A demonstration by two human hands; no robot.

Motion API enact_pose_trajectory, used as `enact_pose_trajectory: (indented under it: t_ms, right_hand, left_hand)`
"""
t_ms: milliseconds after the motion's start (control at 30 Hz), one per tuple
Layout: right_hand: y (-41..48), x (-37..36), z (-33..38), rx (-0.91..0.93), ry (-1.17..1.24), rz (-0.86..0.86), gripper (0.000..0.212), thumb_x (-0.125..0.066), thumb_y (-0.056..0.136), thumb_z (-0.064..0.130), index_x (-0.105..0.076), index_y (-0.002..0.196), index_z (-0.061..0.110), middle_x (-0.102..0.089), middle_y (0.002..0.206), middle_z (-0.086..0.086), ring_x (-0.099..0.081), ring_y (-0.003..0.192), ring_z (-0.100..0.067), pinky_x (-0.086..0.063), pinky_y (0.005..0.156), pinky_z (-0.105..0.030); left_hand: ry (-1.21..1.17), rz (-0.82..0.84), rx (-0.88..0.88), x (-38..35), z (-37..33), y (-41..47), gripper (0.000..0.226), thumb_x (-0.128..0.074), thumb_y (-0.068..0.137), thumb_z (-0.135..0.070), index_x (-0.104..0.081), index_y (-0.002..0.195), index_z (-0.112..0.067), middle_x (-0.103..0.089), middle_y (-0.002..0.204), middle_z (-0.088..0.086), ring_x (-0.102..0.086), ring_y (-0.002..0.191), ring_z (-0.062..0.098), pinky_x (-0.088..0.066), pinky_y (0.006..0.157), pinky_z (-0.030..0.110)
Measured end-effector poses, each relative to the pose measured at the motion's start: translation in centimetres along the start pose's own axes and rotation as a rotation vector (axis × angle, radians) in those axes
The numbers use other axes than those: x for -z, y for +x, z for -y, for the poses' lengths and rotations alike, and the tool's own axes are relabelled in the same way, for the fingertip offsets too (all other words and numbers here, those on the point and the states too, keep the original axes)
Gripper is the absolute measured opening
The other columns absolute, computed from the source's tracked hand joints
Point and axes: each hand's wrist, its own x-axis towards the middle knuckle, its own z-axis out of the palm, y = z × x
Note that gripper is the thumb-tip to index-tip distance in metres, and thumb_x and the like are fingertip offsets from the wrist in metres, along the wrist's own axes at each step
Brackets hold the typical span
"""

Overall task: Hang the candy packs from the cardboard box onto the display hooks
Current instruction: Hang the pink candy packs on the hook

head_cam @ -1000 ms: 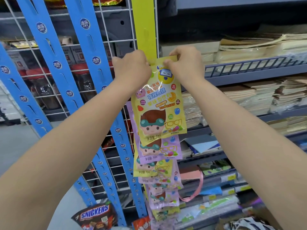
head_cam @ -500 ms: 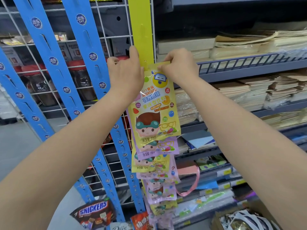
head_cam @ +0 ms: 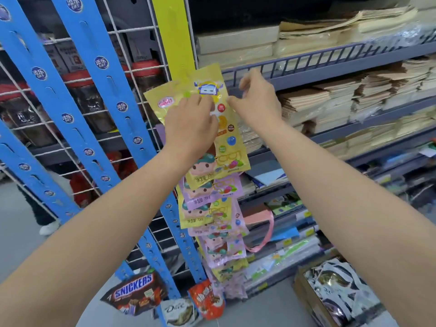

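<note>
At the near right, an open brown cardboard box (head_cam: 304, 293) sits low by the shelving, holding crinkled black-and-silver foil packs (head_cam: 339, 293). At the near left, a dark Snickers bag (head_cam: 134, 295), a white Dove bag (head_cam: 179, 313) and a red chocolate bag (head_cam: 206, 300) hang at the foot of the slanted blue plastic display strips (head_cam: 94, 109).

Farther in, a column of overlapping yellow and lilac candy packs (head_cam: 212, 220) with cartoon faces runs down the yellow hanging strip (head_cam: 172, 31), which lies against the white wire grid (head_cam: 132, 74).

The topmost glossy yellow candy pack (head_cam: 226, 142) hangs tilted, its top edge at the strip just below the bare yellow section. The left hand (head_cam: 188, 123) lies over the pack's upper middle, fingers curled down against its face; whether the grip pinches the foil or only presses it cannot be told. The right hand (head_cam: 257, 100) is just right of the pack's upper right edge, its grip loosely open, fingertips (head_cam: 232, 100) near or touching the edge and holding nothing.

Far right, grey metal shelves (head_cam: 330, 67) carry stacks of tan paper goods (head_cam: 330, 100).
</note>
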Motion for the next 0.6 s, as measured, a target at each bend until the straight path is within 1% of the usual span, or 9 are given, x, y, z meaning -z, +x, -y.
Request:
enact_pose_trajectory:
  t_ms: [67,100,200,300,400,467,500,567,600]
  right_hand:
    - [-1.3,0.4,-2.4,-0.078,-0.029,0.034,0.013,-0.061,0.075,0.028,-0.049,0.078,0.025,-0.057,0.085,0.006,-0.057,0.088,-0.020,-0.047,0.076,-0.034]
    - [-2.1,0.7,-3.9,-0.113,-0.059,0.054,0.013,-0.061,0.076,0.029,-0.050,0.072,0.025,-0.059,0.086,0.005,-0.059,0.090,-0.022,-0.048,0.077,-0.034]
    - [-4.2,2.3,-9.3,-0.248,-0.117,0.113,0.015,-0.061,0.079,0.031,-0.052,0.070,0.023,-0.062,0.089,0.000,-0.058,0.086,-0.022,-0.044,0.071,-0.031]
    - [-5.8,4.9,-16.1,-0.366,-0.171,0.217,0.023,-0.062,0.080,0.027,-0.048,0.062,0.024,-0.058,0.080,-0.001,-0.059,0.083,-0.025,-0.043,0.066,-0.030]
    - [-6.9,8.3,-24.2,-0.491,-0.222,0.317,0.027,-0.062,0.082,0.026,-0.050,0.059,0.020,-0.059,0.078,-0.005,-0.060,0.081,-0.026,-0.048,0.069,-0.033]
    - [-8.1,11.0,-30.5,-0.585,-0.249,0.389,0.029,-0.060,0.085,0.024,-0.048,0.060,0.015,-0.055,0.071,-0.007,-0.057,0.070,-0.023,-0.052,0.070,-0.038]
    - [-8.7,12.1,-33.6,-0.632,-0.266,0.428,0.029,-0.057,0.086,0.022,-0.045,0.060,0.014,-0.050,0.066,-0.007,-0.052,0.067,-0.021,-0.051,0.067,-0.038]
    - [-10.0,14.1,-39.9,-0.722,-0.293,0.502,0.033,-0.053,0.087,0.017,-0.037,0.058,0.014,-0.038,0.059,-0.007,-0.042,0.066,-0.019,-0.043,0.061,-0.035]
    - [-10.7,15.4,-43.6,-0.779,-0.305,0.550,0.035,-0.051,0.088,0.015,-0.035,0.057,0.014,-0.036,0.058,-0.008,-0.041,0.067,-0.020,-0.044,0.063,-0.037]
  left_hand:
    - [-0.098,0.122,-0.033,-1.4,-2.5,-0.2,0.020,-0.044,0.090,-0.022,-0.057,0.101,-0.013,-0.064,0.098,0.009,-0.058,0.095,0.034,-0.033,0.064,0.035]
    - [-0.127,0.174,-0.052,-2.1,-4.0,-0.3,0.020,-0.043,0.090,-0.024,-0.057,0.102,-0.014,-0.066,0.099,0.009,-0.059,0.097,0.034,-0.033,0.065,0.035]
    - [-0.126,0.323,-0.149,-5.3,-9.2,-0.5,0.023,-0.045,0.090,-0.025,-0.056,0.106,-0.013,-0.065,0.105,0.016,-0.059,0.101,0.038,-0.039,0.068,0.037]
    - [-0.118,0.548,-0.246,-9.7,-15.1,-0.6,0.022,-0.046,0.090,-0.021,-0.059,0.105,-0.012,-0.062,0.109,0.018,-0.058,0.103,0.037,-0.041,0.071,0.038]
    - [-0.126,0.713,-0.329,-14.8,-22.1,-1.1,0.024,-0.047,0.092,-0.026,-0.060,0.106,-0.011,-0.062,0.111,0.015,-0.059,0.103,0.034,-0.038,0.069,0.036]
    - [-0.163,0.800,-0.359,-18.6,-27.5,-1.8,0.022,-0.049,0.091,-0.026,-0.061,0.104,-0.014,-0.063,0.110,0.014,-0.060,0.103,0.034,-0.041,0.070,0.036]
    - [-0.182,0.851,-0.368,-20.5,-30.0,-2.2,0.020,-0.049,0.090,-0.024,-0.061,0.102,-0.014,-0.063,0.108,0.013,-0.060,0.100,0.034,-0.041,0.069,0.036]
    - [-0.206,0.966,-0.390,-24.6,-34.8,-3.1,0.018,-0.047,0.090,-0.021,-0.061,0.099,-0.013,-0.064,0.102,0.011,-0.061,0.093,0.032,-0.041,0.065,0.035]
    - [-0.215,1.033,-0.400,-27.0,-37.8,-3.6,0.018,-0.047,0.090,-0.020,-0.060,0.099,-0.012,-0.064,0.100,0.011,-0.060,0.091,0.031,-0.041,0.064,0.034]
